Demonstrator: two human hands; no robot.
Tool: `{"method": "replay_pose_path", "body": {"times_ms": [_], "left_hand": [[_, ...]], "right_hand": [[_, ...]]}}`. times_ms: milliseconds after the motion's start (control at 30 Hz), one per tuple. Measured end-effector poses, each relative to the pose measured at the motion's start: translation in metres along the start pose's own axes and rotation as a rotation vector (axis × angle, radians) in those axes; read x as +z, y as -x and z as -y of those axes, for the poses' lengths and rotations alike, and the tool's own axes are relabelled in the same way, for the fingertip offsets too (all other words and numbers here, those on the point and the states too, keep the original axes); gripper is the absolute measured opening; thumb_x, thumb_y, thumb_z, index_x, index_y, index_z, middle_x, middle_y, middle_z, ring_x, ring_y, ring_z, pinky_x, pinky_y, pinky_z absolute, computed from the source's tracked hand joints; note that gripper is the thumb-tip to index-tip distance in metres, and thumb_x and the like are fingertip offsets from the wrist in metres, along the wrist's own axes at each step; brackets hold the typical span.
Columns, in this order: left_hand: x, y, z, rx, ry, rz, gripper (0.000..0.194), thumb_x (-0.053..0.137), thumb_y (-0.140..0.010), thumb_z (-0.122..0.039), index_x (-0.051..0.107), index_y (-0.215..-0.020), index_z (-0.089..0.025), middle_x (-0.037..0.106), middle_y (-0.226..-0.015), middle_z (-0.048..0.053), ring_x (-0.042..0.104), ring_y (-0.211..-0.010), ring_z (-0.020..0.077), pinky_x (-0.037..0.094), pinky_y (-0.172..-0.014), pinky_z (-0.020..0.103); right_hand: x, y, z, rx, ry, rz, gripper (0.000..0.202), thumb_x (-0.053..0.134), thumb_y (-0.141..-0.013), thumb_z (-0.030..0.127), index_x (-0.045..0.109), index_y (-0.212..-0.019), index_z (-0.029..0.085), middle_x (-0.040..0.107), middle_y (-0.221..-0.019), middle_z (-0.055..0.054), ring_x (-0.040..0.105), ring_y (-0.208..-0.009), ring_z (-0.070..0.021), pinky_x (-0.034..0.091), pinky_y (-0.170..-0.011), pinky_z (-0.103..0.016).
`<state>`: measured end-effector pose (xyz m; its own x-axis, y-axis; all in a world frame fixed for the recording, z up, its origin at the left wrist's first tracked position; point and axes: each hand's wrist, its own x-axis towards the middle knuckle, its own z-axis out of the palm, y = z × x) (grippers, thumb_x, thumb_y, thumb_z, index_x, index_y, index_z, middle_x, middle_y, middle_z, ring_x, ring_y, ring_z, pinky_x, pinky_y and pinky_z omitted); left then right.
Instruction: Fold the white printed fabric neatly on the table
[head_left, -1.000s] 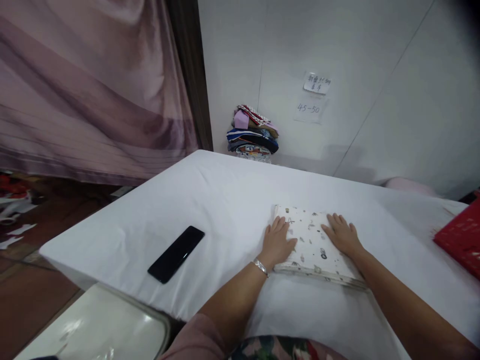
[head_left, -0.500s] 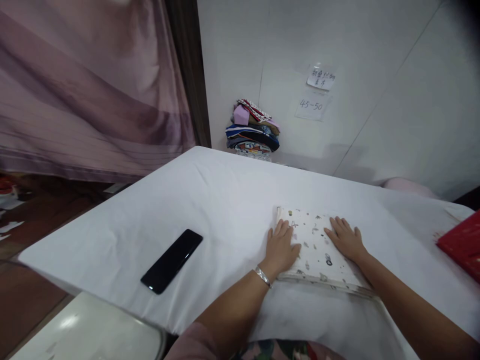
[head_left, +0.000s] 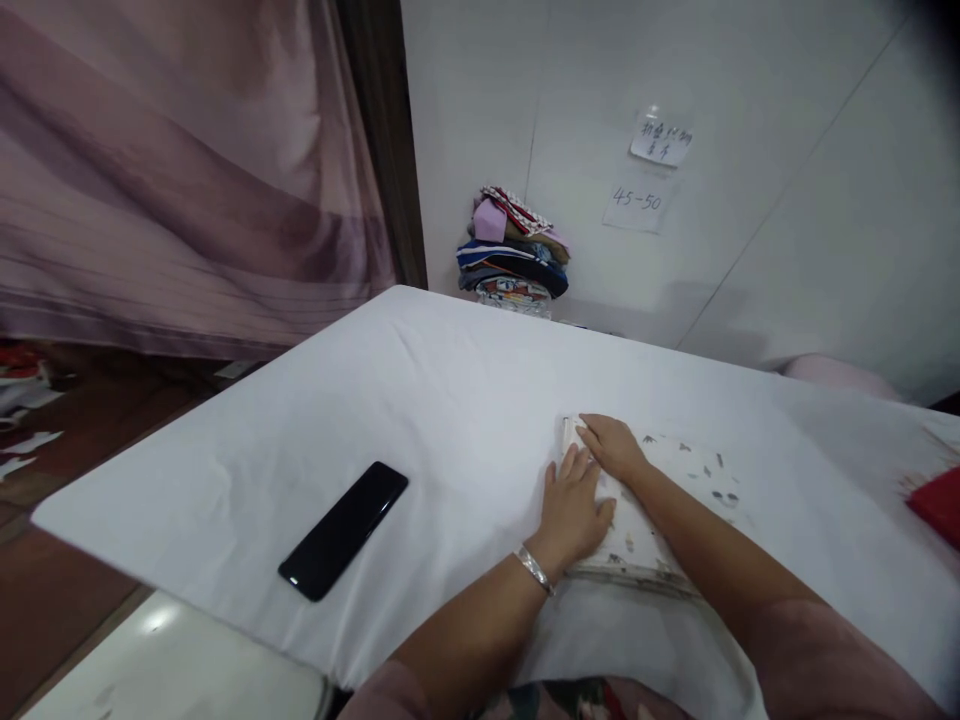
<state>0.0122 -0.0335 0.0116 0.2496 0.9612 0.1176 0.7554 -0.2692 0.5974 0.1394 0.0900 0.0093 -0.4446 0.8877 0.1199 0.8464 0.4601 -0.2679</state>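
Note:
A folded white cloth [head_left: 626, 545] with small printed motifs lies on the white-covered table [head_left: 465, 400]. My left hand [head_left: 576, 508], with a silver bracelet at its wrist, rests flat on the cloth's left part, fingers spread. Just beyond it, my right hand [head_left: 613, 447] is at the cloth's far left corner, its fingers curled down there; whether they pinch a layer is too small to tell. My right forearm crosses over the cloth, with printed fabric showing to its right.
A black phone [head_left: 343, 530] lies on the left of the table. Beyond the far edge stands a stack of folded clothes [head_left: 514, 250] against the wall. Something red [head_left: 937, 508] is at the right edge. A pale stool [head_left: 165, 665] stands at lower left.
My right hand has moved left across the cloth, from its right part to the far left corner beside my left hand. My left hand has stayed on the cloth. The view has shifted slightly.

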Motion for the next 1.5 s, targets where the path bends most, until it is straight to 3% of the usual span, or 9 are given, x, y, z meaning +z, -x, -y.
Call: {"method": "replay_pose_path", "body": {"times_ms": [400, 567, 700, 800, 1033, 1167, 1367, 1500], "left_hand": [[0.002, -0.002, -0.001, 0.010, 0.112, -0.048, 0.054, 0.051, -0.082, -0.036, 0.043, -0.133, -0.022, 0.032, -0.148, 0.006, 0.016, -0.140, 0.0261, 0.016, -0.113, 0.051], [0.002, -0.011, 0.008, 0.015, 0.316, -0.237, 0.044, 0.053, -0.083, -0.034, 0.052, -0.125, -0.020, 0.035, -0.146, 0.007, 0.024, -0.138, 0.0232, 0.024, -0.112, 0.042], [-0.007, -0.029, 0.027, -0.212, 0.532, -0.401, 0.034, 0.049, -0.084, -0.027, 0.057, -0.117, -0.020, 0.053, -0.131, 0.007, 0.047, -0.122, 0.0194, 0.036, -0.105, 0.037], [-0.014, -0.046, 0.037, -0.403, 0.630, -0.356, 0.033, 0.045, -0.084, -0.021, 0.059, -0.114, -0.019, 0.063, -0.117, 0.006, 0.057, -0.107, 0.0182, 0.043, -0.097, 0.034], [-0.014, -0.080, 0.038, -0.486, 0.642, -0.268, 0.042, 0.044, -0.082, -0.017, 0.053, -0.123, -0.016, 0.063, -0.119, 0.009, 0.057, -0.110, 0.0194, 0.040, -0.099, 0.033], [-0.007, -0.081, 0.039, -0.456, 0.622, -0.291, 0.040, 0.045, -0.084, -0.022, 0.054, -0.124, -0.017, 0.062, -0.120, 0.009, 0.057, -0.111, 0.0194, 0.040, -0.099, 0.032], [-0.001, -0.076, 0.044, -0.352, 0.594, -0.314, 0.037, 0.046, -0.086, -0.025, 0.056, -0.120, -0.019, 0.063, -0.119, 0.008, 0.058, -0.108, 0.0189, 0.042, -0.097, 0.032], [-0.004, -0.078, 0.044, -0.349, 0.607, -0.315, 0.038, 0.046, -0.087, -0.030, 0.054, -0.123, -0.020, 0.064, -0.116, 0.007, 0.060, -0.103, 0.0186, 0.044, -0.094, 0.033]], "right_hand": [[0.008, 0.001, -0.010, -0.034, 0.013, -0.069, 0.045, 0.032, -0.093, 0.043, 0.056, -0.121, 0.018, 0.061, -0.122, -0.009, 0.053, -0.113, -0.0225, 0.037, -0.096, -0.038], [0.009, 0.001, -0.012, -0.053, -0.025, -0.079, 0.043, 0.034, -0.093, 0.043, 0.057, -0.120, 0.019, 0.063, -0.119, -0.008, 0.055, -0.112, -0.0210, 0.039, -0.096, -0.036], [0.005, 0.002, -0.008, -0.047, -0.050, -0.095, 0.043, 0.032, -0.093, 0.042, 0.058, -0.120, 0.020, 0.064, -0.118, -0.008, 0.056, -0.111, -0.0207, 0.039, -0.097, -0.036], [0.003, 0.002, -0.007, -0.042, -0.063, -0.101, 0.042, 0.032, -0.093, 0.039, 0.058, -0.120, 0.019, 0.064, -0.118, -0.008, 0.056, -0.111, -0.0209, 0.038, -0.097, -0.037], [0.002, 0.003, -0.006, -0.021, -0.119, -0.098, 0.042, 0.033, -0.092, 0.036, 0.059, -0.120, 0.018, 0.064, -0.119, -0.007, 0.056, -0.111, -0.0216, 0.039, -0.098, -0.038], [-0.002, 0.002, -0.005, -0.004, -0.135, -0.078, 0.042, 0.034, -0.092, 0.037, 0.059, -0.120, 0.019, 0.064, -0.119, -0.007, 0.057, -0.110, -0.0213, 0.039, -0.098, -0.038], [-0.011, -0.009, -0.005, -0.017, -0.124, 0.054, 0.044, 0.031, -0.093, 0.037, 0.058, -0.121, 0.018, 0.063, -0.119, -0.009, 0.057, -0.111, -0.0213, 0.042, -0.095, -0.035], [-0.008, -0.016, 0.000, -0.031, -0.119, 0.040, 0.043, 0.029, -0.094, 0.036, 0.058, -0.121, 0.020, 0.064, -0.118, -0.008, 0.058, -0.109, -0.0207, 0.043, -0.093, -0.035]]}}
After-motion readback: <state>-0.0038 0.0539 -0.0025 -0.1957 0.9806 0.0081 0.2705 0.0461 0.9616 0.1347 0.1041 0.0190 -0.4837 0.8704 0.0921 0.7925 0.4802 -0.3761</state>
